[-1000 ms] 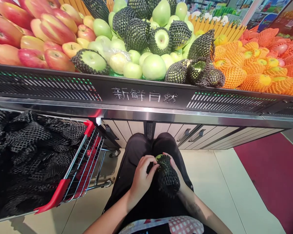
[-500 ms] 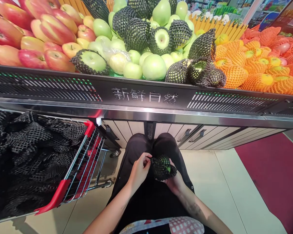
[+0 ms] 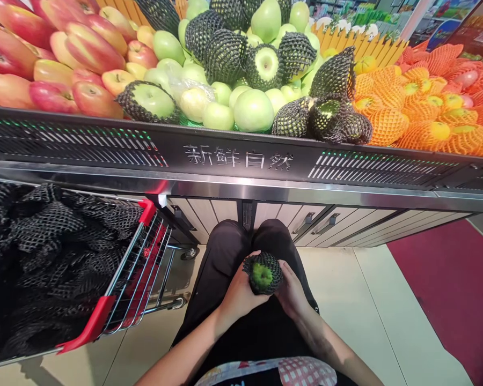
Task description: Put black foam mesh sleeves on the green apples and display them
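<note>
Green apple: the green apple sits between both hands, low in the middle of the view, in front of the person's lap and below the front edge of the display.
Net: a black foam net wraps the apple's sides all round; only a round green patch shows at the end facing the camera.
Left hand: the left hand is cupped around the left and underside of the wrapped apple, fingers closed on it.
Right hand: the right hand presses against the right side, fingers curled round the net, holding it too.
Cart: a wire cart with red corners stands just beside the person on the left, heaped with loose nets.
Display: netted apples lie mixed with bare green apples; red apples fill the left, orange-netted fruit the right.
Done: this apple looks about fully sleeved, and several on the display already wear nets.
Left: judging by the many bare green apples and the full cart of nets, a good share of the wrapping remains, and this apple is not yet on the display.
</note>
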`<state>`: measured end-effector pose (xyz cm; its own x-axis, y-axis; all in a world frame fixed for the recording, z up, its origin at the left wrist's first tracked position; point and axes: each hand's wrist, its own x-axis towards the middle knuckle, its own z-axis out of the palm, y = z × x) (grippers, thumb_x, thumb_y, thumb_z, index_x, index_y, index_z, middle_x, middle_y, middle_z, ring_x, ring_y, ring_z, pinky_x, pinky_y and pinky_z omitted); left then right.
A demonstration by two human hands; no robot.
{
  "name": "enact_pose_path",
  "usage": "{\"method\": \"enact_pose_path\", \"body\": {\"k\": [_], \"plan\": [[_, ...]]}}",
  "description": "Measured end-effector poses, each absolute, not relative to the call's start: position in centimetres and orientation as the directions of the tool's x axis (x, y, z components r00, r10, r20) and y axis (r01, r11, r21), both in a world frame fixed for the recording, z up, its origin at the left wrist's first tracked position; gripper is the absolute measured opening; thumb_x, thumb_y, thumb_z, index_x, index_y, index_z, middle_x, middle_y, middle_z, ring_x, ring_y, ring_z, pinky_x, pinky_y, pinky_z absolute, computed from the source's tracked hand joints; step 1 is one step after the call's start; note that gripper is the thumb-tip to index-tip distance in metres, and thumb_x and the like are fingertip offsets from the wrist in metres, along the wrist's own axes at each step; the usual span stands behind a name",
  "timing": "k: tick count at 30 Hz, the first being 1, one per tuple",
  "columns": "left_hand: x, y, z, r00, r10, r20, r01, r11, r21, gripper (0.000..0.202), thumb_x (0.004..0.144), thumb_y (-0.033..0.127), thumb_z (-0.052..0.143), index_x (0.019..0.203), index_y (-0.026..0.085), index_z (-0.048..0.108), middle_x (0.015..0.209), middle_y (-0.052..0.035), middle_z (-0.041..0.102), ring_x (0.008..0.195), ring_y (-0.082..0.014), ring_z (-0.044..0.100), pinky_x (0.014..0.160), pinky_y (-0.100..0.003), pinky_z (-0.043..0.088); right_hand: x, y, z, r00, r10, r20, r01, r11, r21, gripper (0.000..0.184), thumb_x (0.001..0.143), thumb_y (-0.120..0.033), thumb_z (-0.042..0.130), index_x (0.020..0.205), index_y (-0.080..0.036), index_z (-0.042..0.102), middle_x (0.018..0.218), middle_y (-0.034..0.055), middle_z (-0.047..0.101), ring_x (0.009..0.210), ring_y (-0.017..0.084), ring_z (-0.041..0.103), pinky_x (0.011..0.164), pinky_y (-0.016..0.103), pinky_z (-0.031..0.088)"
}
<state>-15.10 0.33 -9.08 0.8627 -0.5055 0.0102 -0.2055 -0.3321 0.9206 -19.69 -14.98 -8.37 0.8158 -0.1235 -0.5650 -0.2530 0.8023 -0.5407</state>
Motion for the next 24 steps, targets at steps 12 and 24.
{"method": "enact_pose_path", "body": {"k": [12,24], "plan": [[-15.0,0.7,-7.4,0.916,-0.357,0.184,-0.263,-0.190,0.946,0.085,0.070,0.027,0.078,0.143,0.021,0.033,0.139,-0.0145,0.048,0.131,-0.0311,0.048,0.117,-0.051,0.034,-19.6,-15.4,-8.6,0.917,0.189,-0.351,-0.356,0.783,-0.510,0.046,0.069,-0.048,0.087,0.104,-0.023,0.069,0.098,0.0019,0.071,0.083,0.015,0.066,0.074,0.028,0.055],[-14.0,2.6,-4.7,0.806,-0.570,-0.162,0.329,0.203,0.922,0.058,0.075,0.039,0.082,0.110,0.026,0.038,0.098,0.0029,0.049,0.087,-0.0111,0.051,0.079,-0.023,0.045,-19.6,-17.4,-9.3,0.958,0.085,-0.274,-0.251,0.709,-0.659,0.030,0.066,-0.026,0.091,0.080,-0.020,0.066,0.073,-0.0047,0.063,0.067,0.007,0.057,0.068,0.017,0.048]]}}
